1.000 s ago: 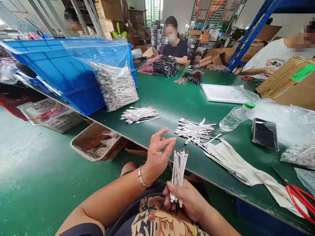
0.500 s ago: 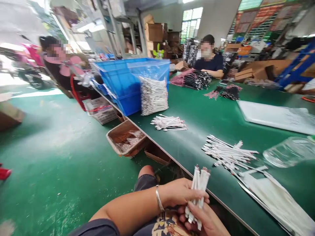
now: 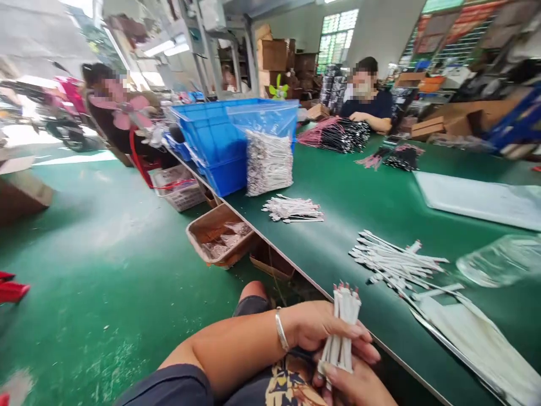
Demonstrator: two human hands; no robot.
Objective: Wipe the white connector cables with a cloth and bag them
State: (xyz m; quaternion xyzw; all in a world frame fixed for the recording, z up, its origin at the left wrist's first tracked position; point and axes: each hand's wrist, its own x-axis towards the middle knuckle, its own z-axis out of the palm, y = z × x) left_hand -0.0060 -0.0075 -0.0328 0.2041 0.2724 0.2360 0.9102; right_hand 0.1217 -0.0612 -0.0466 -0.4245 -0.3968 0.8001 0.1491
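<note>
A bundle of thin white sticks (image 3: 343, 316) with reddish tips is held upright near the table's front edge. My left hand (image 3: 323, 327), with a bangle at the wrist, has its thumb and fingers around the bundle's middle. Lower down, my right hand (image 3: 357, 380) grips the same bundle near its bottom end, thumb across it. A loose pile of white sticks (image 3: 393, 259) lies on the green table (image 3: 329, 239) beyond my hands. Farther left sits a smaller pile (image 3: 291, 208), in front of a clear bag (image 3: 270, 163) packed with similar sticks.
Blue bins (image 3: 215, 146) stand at the table's left edge, and a brown tub (image 3: 220, 242) is below it. A clear plastic container (image 3: 499, 262) and a white slab (image 3: 473, 197) lie right. A masked person (image 3: 366, 107) sits across, beside black-and-pink wires (image 3: 338, 135).
The two parts of the bundle have come together into one. My left hand's fingers have spread further around it. The view has shifted slightly.
</note>
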